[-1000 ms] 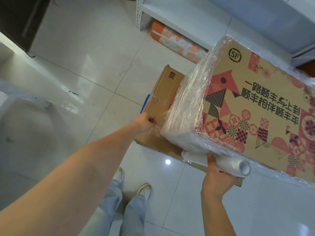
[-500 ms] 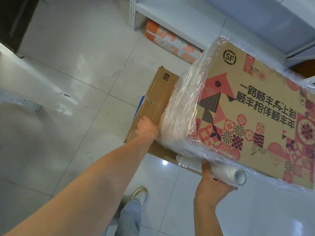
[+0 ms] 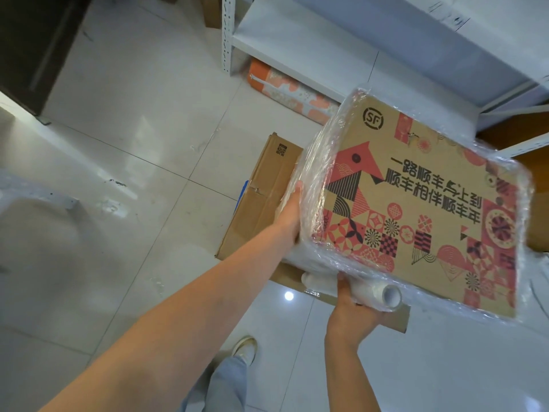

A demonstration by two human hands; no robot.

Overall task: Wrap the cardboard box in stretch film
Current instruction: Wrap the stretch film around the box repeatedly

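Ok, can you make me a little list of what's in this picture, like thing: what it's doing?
printed box: tilted up, film already over its sides and edges
film roll: under the box's near edge
right hand: gripping the film roll
left hand: pressed flat on the box's wrapped left side
plain box: lying on the floor behind
floor: shiny pale tiles
shelf: white, beyond the boxes

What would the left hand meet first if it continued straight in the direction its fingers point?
Probably nothing soon: the left hand lies flat along the film-covered side of the cardboard box, its fingers pointing past the plain box below toward the orange patterned bundle. Depth is unclear.
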